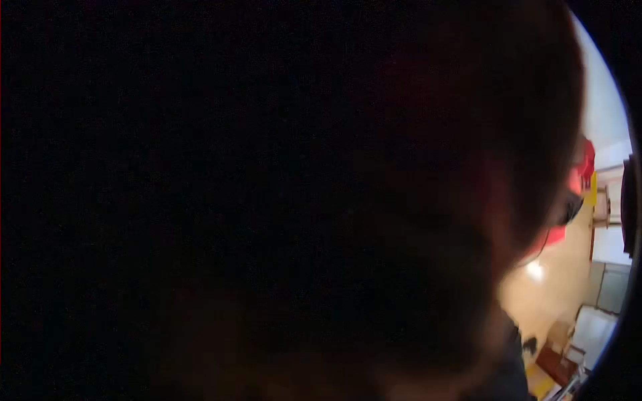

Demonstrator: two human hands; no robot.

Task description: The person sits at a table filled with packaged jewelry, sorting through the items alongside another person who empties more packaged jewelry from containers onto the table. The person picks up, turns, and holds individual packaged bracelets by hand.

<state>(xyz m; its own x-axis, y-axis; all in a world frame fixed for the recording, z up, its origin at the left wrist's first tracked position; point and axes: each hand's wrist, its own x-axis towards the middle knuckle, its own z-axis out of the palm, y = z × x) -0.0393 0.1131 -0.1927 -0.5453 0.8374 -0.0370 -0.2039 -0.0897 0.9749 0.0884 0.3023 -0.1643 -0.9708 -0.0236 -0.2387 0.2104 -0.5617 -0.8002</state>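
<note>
A very dark, blurred shape (301, 200) close to the lens covers nearly the whole head view. Faint reddish and brownish tints show along its right and lower edges, but what it is cannot be made out. Neither my left hand nor my right hand can be recognised, and anything they hold or touch is hidden.
Along the right edge a strip of a room shows, tilted and distorted. It holds a shiny tan floor (545, 284), a pale wall (605, 107), a red object (588, 160), white furniture (595, 331) and a brown piece (556, 364) lower down.
</note>
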